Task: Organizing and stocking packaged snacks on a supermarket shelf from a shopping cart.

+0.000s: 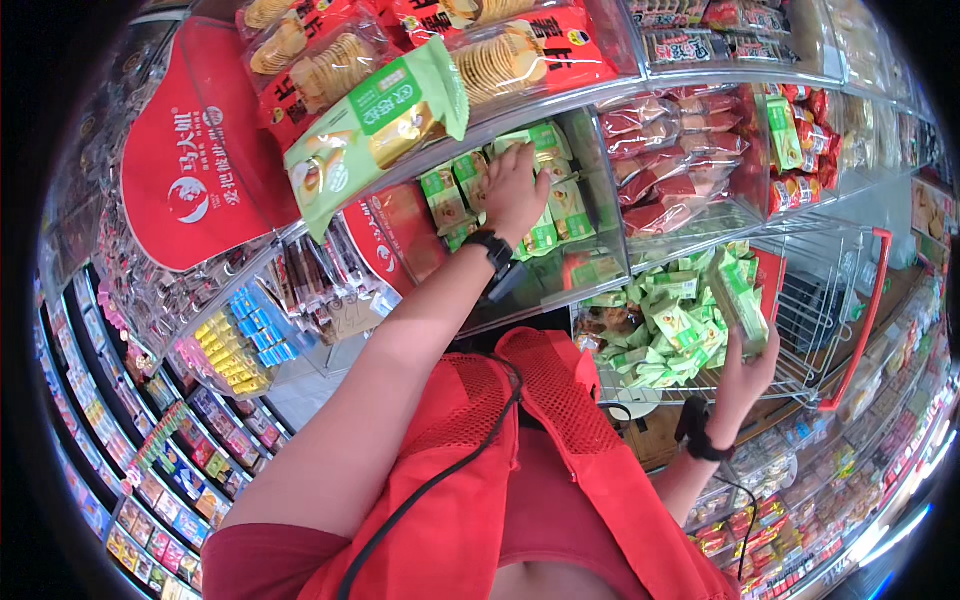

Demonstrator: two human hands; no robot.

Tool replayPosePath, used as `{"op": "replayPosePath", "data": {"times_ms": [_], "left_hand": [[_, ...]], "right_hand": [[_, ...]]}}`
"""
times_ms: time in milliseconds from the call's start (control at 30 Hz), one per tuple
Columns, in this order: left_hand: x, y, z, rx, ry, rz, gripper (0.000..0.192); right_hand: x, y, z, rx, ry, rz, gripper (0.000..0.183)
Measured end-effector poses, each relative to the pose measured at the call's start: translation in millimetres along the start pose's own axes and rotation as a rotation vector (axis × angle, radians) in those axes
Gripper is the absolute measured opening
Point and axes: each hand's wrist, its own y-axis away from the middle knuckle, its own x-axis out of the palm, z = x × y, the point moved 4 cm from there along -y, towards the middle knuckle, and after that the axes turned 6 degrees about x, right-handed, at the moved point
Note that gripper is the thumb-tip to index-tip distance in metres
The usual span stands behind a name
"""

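Note:
My left hand (516, 191) reaches into a clear plastic display bin (600, 262) and rests on green snack packets (566, 202) laid in rows there. Its fingers are spread over the packets, and whether it grips one is hidden. In my right hand (750, 367) is a long green packet (737, 296), tilted upright above a wire shopping cart (814, 386). Beneath that packet, a heap of loose green packets (675, 322) fills part of the cart. A large green bag (379, 127) leans on the shelf edge above the bin.
Red bags of round crackers (495, 64) lie beyond the bin. To the right, another bin holds red-brown packets (671, 161). A red sign with writing (187, 150) stands at left, above blue and yellow sweets (259, 330). The cart's red handle (862, 322) is at right.

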Motion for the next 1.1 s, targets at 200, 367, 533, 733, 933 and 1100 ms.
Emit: {"op": "replayPosePath", "data": {"times_ms": [200,367,533,733,933,1100], "left_hand": [[-83,53,-52,-0.566,1.567,0.703,0.054],[-39,72,56,-0.472,0.866,0.120,0.045],[-63,47,83,-0.652,0.191,-0.310,0.030],[-27,35,124,-0.357,0.052,-0.499,0.030],[-15,41,105,-0.485,-0.170,-0.633,0.060],[-14,46,120,-0.525,0.051,-0.761,0.085]], "right_hand": [[76,16,140,-0.805,-0.019,0.415,0.049],[151,32,159,-0.763,-0.024,0.470,0.048],[155,42,127,-0.581,-0.072,0.593,0.048],[147,63,71,-0.458,-0.116,0.687,0.041],[105,46,27,-0.500,-0.012,0.320,0.036],[105,0,-59,-0.287,0.076,0.057,0.044]]}}
